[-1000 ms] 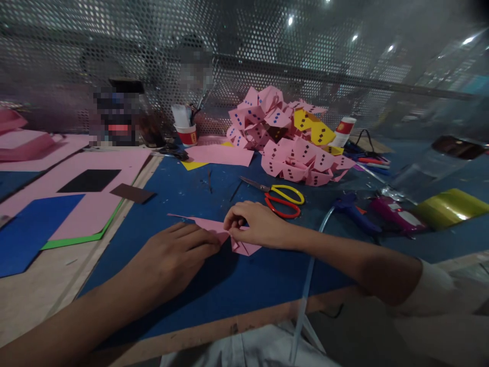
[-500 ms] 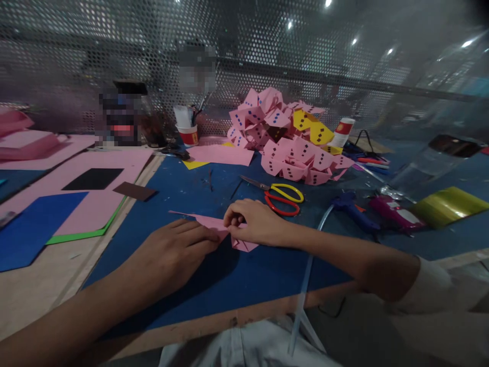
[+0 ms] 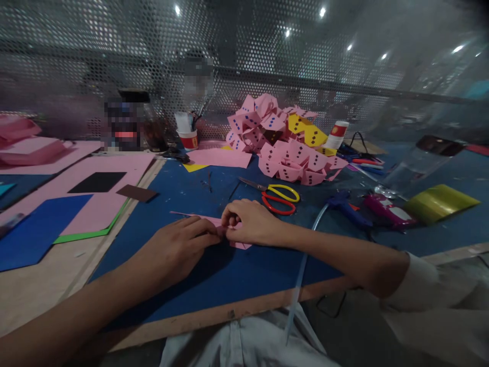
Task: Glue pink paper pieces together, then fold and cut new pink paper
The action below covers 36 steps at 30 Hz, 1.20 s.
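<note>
A folded strip of pink paper (image 3: 241, 245) lies low over the blue tabletop (image 3: 214, 278), mostly covered by my fingers. My left hand (image 3: 183, 244) grips its left portion, the fingers bent and pressed together. Close beside it, my right hand (image 3: 250, 221) pinches the paper between thumb and curled fingers. The two sets of fingertips nearly meet. A thin tail of the strip sticks out at the left. Just beyond my right hand rest scissors (image 3: 278, 198) with one yellow and one red handle, blades pointing left.
Folded pink and yellow paper pieces with dark diamonds (image 3: 275, 135) are heaped at the back. A blue glue gun (image 3: 349, 210) with a clear glue stick, a magenta device (image 3: 389, 210) and a yellow packet (image 3: 439, 204) lie right. Coloured sheets (image 3: 46, 232) lie left; a person sits behind.
The whole view has shifted slightly. My left hand has come a little closer to my right, covering more of the pink paper. Both hands keep hold of it.
</note>
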Available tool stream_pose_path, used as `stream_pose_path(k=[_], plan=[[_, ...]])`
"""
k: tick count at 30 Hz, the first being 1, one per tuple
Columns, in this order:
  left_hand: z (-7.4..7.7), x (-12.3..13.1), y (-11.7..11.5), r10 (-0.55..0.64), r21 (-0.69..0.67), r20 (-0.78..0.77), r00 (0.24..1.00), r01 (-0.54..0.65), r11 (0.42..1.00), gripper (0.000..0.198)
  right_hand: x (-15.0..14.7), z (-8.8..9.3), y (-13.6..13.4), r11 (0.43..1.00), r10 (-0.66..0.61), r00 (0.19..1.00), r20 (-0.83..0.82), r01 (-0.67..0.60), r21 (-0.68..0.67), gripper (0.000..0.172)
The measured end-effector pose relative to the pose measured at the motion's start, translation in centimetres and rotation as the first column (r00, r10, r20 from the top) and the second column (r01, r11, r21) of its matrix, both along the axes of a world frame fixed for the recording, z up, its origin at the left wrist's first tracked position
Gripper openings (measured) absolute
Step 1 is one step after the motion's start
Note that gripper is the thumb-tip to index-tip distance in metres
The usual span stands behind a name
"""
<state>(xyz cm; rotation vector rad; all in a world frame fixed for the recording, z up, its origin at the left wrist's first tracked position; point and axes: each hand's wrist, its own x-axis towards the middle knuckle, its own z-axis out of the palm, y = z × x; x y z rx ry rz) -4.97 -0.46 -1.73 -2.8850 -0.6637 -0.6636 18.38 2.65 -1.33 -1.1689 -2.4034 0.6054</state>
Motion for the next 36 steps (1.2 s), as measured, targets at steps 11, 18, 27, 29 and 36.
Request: stream_pose_path(k=[11,18,27,29,36], plan=[[-0.28,-0.29,0.02,0.02,-0.098,0.049,0.999,-0.015,0.995,0.032,0.14,-0.67,0.04,1.0,0.005,0.999,-0.034,-0.004,0.028,0.011],[-0.2,-0.4,-0.04,0.011,-0.102,0.057,0.998,-0.005,0.995,0.033,0.2,-0.6,0.03,1.0,0.02,0.999,-0.051,-0.019,0.005,0.011],[-0.17,-0.51,-0.06,0.007,-0.099,0.056,0.998,-0.001,0.995,0.031,0.15,-0.37,-0.09,1.0,0.015,0.999,-0.043,-0.014,0.015,0.013],[-0.09,-0.48,-0.1,0.014,-0.092,0.042,0.999,-0.01,0.996,0.032,0.15,-0.48,-0.03,0.999,0.023,0.999,-0.047,-0.021,0.027,0.014],[0.07,-0.38,-0.18,0.03,-0.106,0.005,1.0,-0.029,0.994,0.034,0.11,-0.45,-0.05,0.999,0.01,1.0,-0.03,-0.009,0.035,0.013]])
